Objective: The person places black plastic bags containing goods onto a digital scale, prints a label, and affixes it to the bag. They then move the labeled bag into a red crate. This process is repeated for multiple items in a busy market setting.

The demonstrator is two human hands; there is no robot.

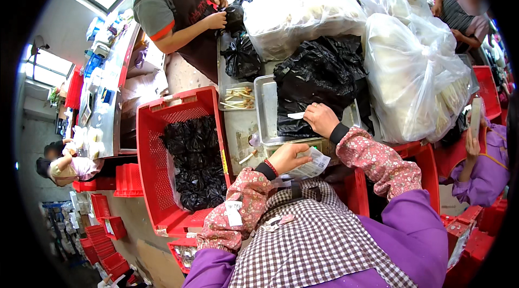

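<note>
One white slip (295,115) in pinch of right hand (322,119), over black bag (316,80), two o'clock; printed sheet (315,165) at left hand (286,159), four o'clock, can't tell grip.

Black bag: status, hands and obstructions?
Right hand at white strip over black bag; left hand at printed sheet; both grips unclear. Black bag lies across metal tray. Stuffed clear bag close right.

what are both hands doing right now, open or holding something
Left hand: curled at the white label sheet; grip cannot be told.
Right hand: closed on a small white slip.
</note>
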